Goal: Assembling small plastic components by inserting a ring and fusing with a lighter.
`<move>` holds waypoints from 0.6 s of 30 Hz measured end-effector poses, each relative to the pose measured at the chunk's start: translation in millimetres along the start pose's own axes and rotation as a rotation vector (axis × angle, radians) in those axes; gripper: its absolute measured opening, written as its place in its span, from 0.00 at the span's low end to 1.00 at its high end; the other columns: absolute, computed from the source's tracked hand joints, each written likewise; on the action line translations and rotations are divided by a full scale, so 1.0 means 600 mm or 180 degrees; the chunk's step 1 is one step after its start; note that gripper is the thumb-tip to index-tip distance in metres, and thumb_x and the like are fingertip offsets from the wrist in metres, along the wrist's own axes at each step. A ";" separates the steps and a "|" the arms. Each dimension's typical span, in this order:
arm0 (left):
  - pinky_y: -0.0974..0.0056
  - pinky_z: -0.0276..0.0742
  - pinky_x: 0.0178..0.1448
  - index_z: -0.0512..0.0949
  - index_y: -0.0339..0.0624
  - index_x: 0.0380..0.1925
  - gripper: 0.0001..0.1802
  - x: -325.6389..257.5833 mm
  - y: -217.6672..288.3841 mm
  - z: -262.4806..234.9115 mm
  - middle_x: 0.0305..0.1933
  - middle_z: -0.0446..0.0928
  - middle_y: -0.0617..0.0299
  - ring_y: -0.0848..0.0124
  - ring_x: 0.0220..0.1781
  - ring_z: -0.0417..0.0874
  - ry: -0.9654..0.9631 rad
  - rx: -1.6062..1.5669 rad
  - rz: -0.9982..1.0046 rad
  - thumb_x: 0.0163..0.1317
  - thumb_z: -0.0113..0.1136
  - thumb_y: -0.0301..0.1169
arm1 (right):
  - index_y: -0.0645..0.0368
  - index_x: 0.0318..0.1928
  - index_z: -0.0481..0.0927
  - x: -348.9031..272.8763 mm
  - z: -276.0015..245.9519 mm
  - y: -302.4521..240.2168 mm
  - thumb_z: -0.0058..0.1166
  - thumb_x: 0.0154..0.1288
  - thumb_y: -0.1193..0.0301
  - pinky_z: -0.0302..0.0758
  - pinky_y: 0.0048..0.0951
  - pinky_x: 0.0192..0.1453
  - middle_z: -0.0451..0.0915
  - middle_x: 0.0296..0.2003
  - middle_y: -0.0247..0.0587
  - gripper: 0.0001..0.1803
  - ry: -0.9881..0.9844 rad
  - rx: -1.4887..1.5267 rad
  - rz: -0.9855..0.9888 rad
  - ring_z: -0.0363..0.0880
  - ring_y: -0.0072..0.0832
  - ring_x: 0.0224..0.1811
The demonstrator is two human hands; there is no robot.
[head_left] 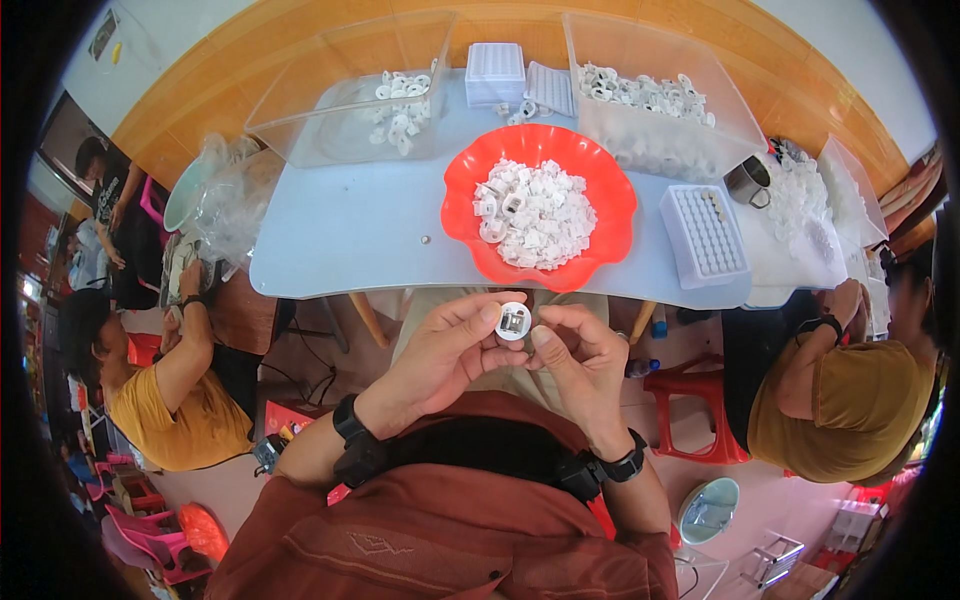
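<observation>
Just off the table's near edge, my left hand (455,345) pinches a small round white plastic part (514,321) between thumb and fingers. Its open face is turned up and shows metal pieces inside. My right hand (580,355) is closed, thumb against fingers, right beside the part's right edge. Whatever it pinches, if anything, is too small or hidden to make out. Beyond both hands, a red scalloped bowl (462,240) on the blue-grey table (345,225) holds a heap of small white plastic pieces (548,215), with some round parts at the heap's left.
Clear bins (350,120) with white parts stand at the back. A white gridded tray stack (705,240) and a metal mug (748,182) are to the right. Co-workers in yellow (180,410) and mustard (850,400) tops sit at either side. A red stool (695,405) stands at right.
</observation>
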State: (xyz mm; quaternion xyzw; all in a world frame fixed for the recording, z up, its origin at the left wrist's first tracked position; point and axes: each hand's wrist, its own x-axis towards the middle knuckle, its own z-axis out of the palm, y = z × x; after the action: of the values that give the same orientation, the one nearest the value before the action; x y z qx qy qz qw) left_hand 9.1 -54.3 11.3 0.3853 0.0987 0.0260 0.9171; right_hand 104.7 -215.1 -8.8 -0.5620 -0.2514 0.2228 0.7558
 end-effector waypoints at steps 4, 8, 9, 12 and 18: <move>0.60 0.88 0.56 0.74 0.35 0.60 0.21 0.003 -0.006 -0.005 0.56 0.80 0.52 0.65 0.52 0.85 0.0044 -0.0051 -0.0024 0.77 0.52 0.38 | 0.65 0.51 0.81 0.002 -0.002 0.003 0.62 0.69 0.77 0.78 0.18 0.37 0.80 0.41 0.37 0.12 -0.0106 -0.0053 -0.0134 0.80 0.16 0.36; 0.60 0.88 0.55 0.75 0.35 0.60 0.20 0.000 -0.004 -0.009 0.54 0.80 0.53 0.65 0.51 0.86 0.0062 -0.0057 -0.0025 0.76 0.52 0.38 | 0.65 0.49 0.82 0.003 0.001 0.000 0.62 0.69 0.78 0.77 0.17 0.37 0.80 0.41 0.35 0.10 -0.0225 -0.0033 -0.0075 0.79 0.16 0.36; 0.60 0.88 0.55 0.75 0.35 0.60 0.20 -0.002 -0.003 -0.011 0.54 0.80 0.54 0.65 0.51 0.86 0.0026 -0.0065 -0.0034 0.76 0.52 0.38 | 0.65 0.49 0.82 0.003 0.002 -0.002 0.62 0.69 0.78 0.77 0.17 0.37 0.80 0.41 0.35 0.10 -0.0242 -0.0029 -0.0076 0.79 0.16 0.36; 0.61 0.88 0.55 0.75 0.36 0.59 0.19 -0.009 -0.002 -0.018 0.52 0.81 0.55 0.66 0.50 0.86 0.0021 -0.0114 -0.0045 0.76 0.53 0.38 | 0.65 0.48 0.82 0.003 0.004 -0.004 0.62 0.68 0.78 0.76 0.17 0.39 0.80 0.41 0.35 0.10 -0.0225 -0.0161 -0.0074 0.79 0.16 0.37; 0.61 0.87 0.54 0.76 0.37 0.57 0.17 -0.042 0.006 -0.040 0.51 0.81 0.55 0.68 0.49 0.85 0.0288 -0.0266 0.0035 0.76 0.53 0.36 | 0.66 0.47 0.82 0.019 0.018 0.000 0.63 0.66 0.78 0.75 0.19 0.40 0.81 0.41 0.36 0.10 -0.0211 -0.0587 -0.0209 0.79 0.17 0.38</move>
State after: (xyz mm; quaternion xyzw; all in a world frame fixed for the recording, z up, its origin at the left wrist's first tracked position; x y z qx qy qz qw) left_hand -20.6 -37.9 1.6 0.3457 0.1368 0.0525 0.9269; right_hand 106.8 -200.1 -4.5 -0.6130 -0.3140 0.1922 0.6991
